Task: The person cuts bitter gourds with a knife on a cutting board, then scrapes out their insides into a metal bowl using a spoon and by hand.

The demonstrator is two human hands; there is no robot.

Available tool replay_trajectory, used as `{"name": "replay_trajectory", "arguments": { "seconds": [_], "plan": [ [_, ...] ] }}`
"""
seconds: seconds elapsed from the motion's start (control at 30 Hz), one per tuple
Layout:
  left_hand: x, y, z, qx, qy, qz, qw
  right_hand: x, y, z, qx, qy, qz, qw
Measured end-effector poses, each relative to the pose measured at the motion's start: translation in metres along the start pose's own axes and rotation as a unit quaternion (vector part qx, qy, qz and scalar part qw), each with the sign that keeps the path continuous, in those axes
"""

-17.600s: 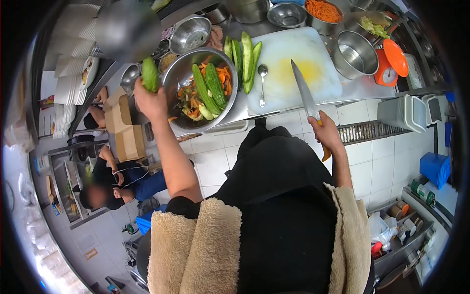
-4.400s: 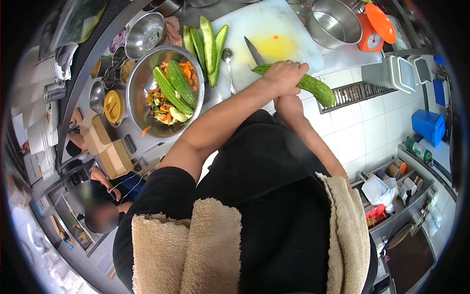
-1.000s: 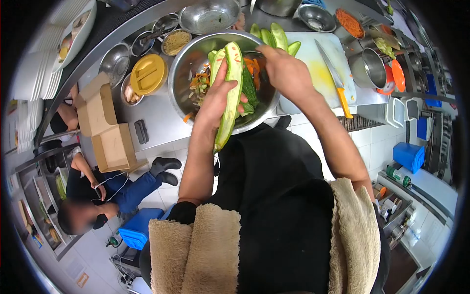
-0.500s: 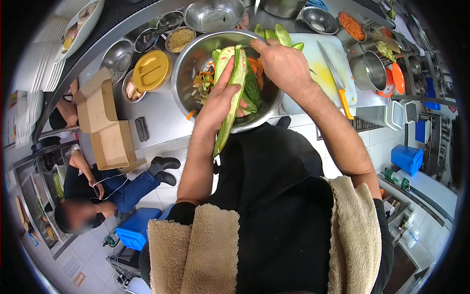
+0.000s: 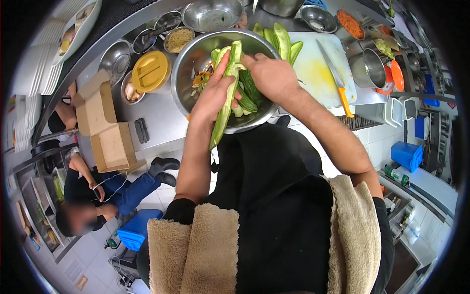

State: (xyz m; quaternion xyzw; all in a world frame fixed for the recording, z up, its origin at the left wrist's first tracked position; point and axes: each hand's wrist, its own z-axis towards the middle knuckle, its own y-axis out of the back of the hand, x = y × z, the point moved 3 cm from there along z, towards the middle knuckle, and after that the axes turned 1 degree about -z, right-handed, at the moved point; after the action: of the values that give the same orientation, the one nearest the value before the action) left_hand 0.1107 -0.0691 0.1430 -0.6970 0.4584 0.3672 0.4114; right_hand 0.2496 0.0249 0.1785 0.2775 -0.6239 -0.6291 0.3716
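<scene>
A long green cucumber half (image 5: 223,115), seemingly part-scraped, is gripped by the left hand (image 5: 214,95); a silvery metal spoon (image 5: 301,82), by the right hand (image 5: 275,79).

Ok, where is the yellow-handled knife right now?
In the head view, the knife lies on the right part of the white cutting board, between the right hand and the steel pot, its handle toward the person.
</scene>
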Motion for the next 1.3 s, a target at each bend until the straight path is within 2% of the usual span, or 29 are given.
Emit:
{"name": "replay_trajectory", "arguments": {
  "seconds": [0.1,0.2,0.3,0.43,0.53,0.6,0.77,0.9,1.0,1.1,1.23,1.3],
  "plan": [
    [0.002,0.007,0.011,-0.014,-0.003,0.005,1.0,0.013,-0.003,-0.002,0.029,0.01,0.04,0.999],
    [0.005,0.015,0.017,0.012,0.022,-0.061,0.998,0.005,-0.01,0.005,0.053,-0.015,0.039,0.998],
    [0.007,0.021,0.02,0.029,-0.007,-0.113,0.993,-0.013,-0.01,0.012,-0.045,-0.063,0.056,0.995],
    [0.001,0.017,0.015,0.02,0.024,-0.059,0.998,-0.029,-0.003,0.028,-0.113,-0.061,0.037,0.991],
    [-0.002,0.01,0.014,0.01,0.031,-0.028,0.999,-0.019,0.002,0.032,-0.104,-0.035,0.021,0.994],
    [-0.003,0.009,0.014,-0.015,0.021,-0.031,0.999,-0.007,0.002,0.029,-0.063,-0.034,0.016,0.997],
    [0.005,0.02,0.027,-0.007,0.006,0.016,1.0,0.02,-0.003,0.006,0.032,0.003,0.012,0.999],
    [-0.004,0.01,0.02,-0.023,0.032,0.035,0.999,0.008,-0.008,0.006,0.043,0.012,0.054,0.998],
    [-0.004,0.005,0.022,-0.046,0.001,0.017,0.999,-0.008,-0.007,0.01,0.024,-0.035,0.03,0.999],
    [-0.01,0.001,0.018,-0.018,0.01,0.026,0.999,-0.017,-0.003,0.018,0.011,-0.076,0.027,0.997],
    [-0.008,0.002,0.026,-0.011,-0.001,0.037,0.999,0.005,-0.004,0.007,0.06,-0.035,0.068,0.995],
    [-0.007,0.004,0.028,0.004,0.007,0.043,0.999,0.005,-0.004,0.002,0.034,-0.026,0.096,0.994]
  ]
}}
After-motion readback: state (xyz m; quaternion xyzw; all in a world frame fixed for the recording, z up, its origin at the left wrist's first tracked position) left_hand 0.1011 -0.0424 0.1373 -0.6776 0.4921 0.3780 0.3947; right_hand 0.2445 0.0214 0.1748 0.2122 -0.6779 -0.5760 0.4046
